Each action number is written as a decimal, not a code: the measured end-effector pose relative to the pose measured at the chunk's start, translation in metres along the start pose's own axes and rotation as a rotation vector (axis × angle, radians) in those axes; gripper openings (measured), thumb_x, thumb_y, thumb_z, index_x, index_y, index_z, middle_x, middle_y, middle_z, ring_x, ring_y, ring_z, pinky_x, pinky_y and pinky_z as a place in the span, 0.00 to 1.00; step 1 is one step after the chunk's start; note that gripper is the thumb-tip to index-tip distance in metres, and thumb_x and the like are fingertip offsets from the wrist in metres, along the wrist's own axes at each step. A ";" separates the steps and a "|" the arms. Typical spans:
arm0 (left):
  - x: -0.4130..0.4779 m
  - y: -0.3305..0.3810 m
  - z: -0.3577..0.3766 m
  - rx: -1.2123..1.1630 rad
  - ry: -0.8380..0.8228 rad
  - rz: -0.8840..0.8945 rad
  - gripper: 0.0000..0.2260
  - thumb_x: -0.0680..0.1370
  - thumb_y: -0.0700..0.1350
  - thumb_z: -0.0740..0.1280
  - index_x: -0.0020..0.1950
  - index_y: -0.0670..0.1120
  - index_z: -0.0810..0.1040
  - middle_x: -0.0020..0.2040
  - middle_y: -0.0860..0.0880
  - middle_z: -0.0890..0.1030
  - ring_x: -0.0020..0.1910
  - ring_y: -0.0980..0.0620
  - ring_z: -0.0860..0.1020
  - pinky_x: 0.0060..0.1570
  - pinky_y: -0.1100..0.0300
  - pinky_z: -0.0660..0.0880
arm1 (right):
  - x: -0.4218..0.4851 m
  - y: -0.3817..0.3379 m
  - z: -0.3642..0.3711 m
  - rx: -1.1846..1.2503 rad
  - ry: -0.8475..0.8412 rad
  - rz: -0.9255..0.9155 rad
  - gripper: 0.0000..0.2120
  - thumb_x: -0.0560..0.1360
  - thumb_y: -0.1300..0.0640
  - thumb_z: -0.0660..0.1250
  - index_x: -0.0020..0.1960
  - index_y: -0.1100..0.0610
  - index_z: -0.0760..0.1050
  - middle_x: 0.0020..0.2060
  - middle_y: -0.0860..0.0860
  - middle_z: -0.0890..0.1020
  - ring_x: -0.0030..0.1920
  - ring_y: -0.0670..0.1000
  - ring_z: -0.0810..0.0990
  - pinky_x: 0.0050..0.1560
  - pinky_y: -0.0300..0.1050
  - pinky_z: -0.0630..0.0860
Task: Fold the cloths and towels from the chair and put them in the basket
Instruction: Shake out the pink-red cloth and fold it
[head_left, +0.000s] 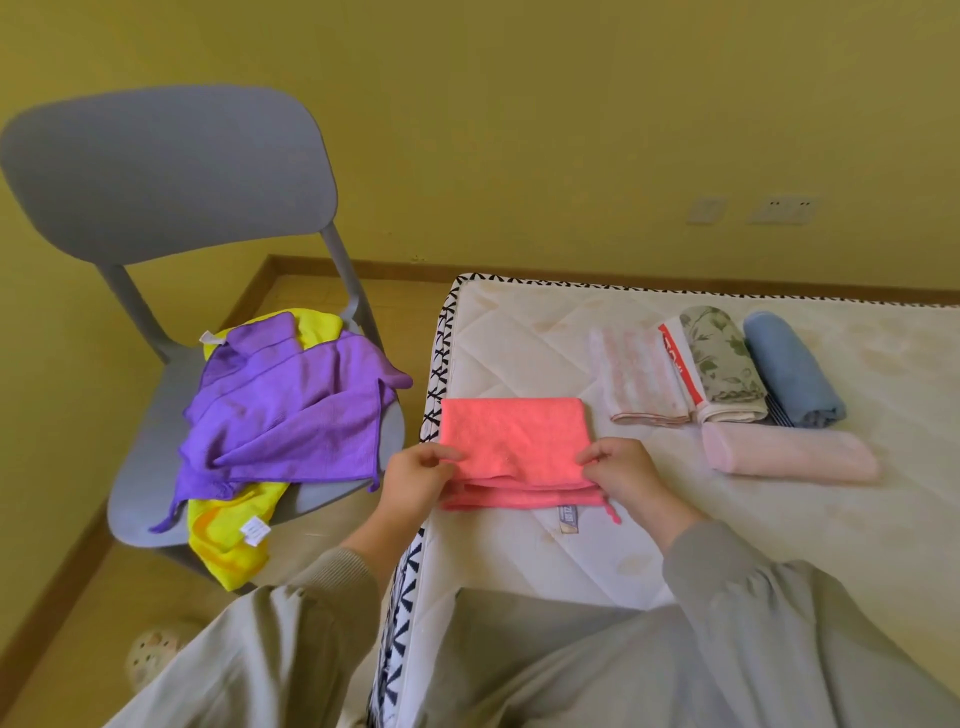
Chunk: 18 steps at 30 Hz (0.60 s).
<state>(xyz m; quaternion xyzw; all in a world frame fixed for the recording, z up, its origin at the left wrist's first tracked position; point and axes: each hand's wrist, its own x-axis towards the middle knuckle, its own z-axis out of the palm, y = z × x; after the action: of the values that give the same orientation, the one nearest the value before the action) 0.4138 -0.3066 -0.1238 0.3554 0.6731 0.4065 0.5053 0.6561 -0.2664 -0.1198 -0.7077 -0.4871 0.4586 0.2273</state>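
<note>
my left hand (421, 478) and right hand (623, 478) each pinch a near corner of the one coral cloth (511, 441) between thumb and fingers, and it lies folded over on the mattress (519, 338) by its left edge. beyond it lie five finished pieces: one pale pink roll (789, 452) closest, then a row of four, a striped pink fold (644, 379), a red-and-white fold (675, 364), a floral roll (722, 358) and a blue roll (789, 369). to the left the one grey chair (171, 166) holds a heap on its seat, purple cloth (291, 410) over yellow cloth (228, 540), and i cannot tell how many of each
</note>
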 end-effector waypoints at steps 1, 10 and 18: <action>-0.001 -0.003 0.000 0.038 0.001 0.000 0.13 0.74 0.28 0.61 0.40 0.43 0.80 0.27 0.46 0.78 0.23 0.55 0.77 0.25 0.64 0.75 | -0.001 0.001 0.001 -0.039 -0.011 0.015 0.15 0.69 0.72 0.60 0.35 0.56 0.78 0.28 0.52 0.75 0.18 0.51 0.69 0.18 0.38 0.64; -0.003 -0.019 -0.003 0.305 -0.091 0.124 0.12 0.73 0.32 0.66 0.37 0.47 0.82 0.25 0.58 0.77 0.24 0.62 0.73 0.28 0.71 0.69 | -0.001 0.005 0.008 -0.261 0.022 -0.021 0.10 0.71 0.66 0.61 0.35 0.56 0.77 0.33 0.50 0.79 0.30 0.48 0.76 0.27 0.38 0.72; 0.012 -0.002 0.010 0.915 0.123 0.704 0.14 0.70 0.35 0.61 0.52 0.39 0.81 0.59 0.37 0.76 0.55 0.38 0.74 0.51 0.47 0.74 | 0.005 -0.024 0.025 -0.683 0.346 -0.503 0.17 0.70 0.67 0.61 0.57 0.59 0.76 0.56 0.56 0.73 0.57 0.58 0.71 0.57 0.49 0.69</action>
<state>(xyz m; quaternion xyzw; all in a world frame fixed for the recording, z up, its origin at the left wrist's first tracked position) 0.4208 -0.2947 -0.1322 0.7159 0.6497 0.2375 0.0946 0.6234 -0.2551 -0.1157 -0.6680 -0.7219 0.0772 0.1636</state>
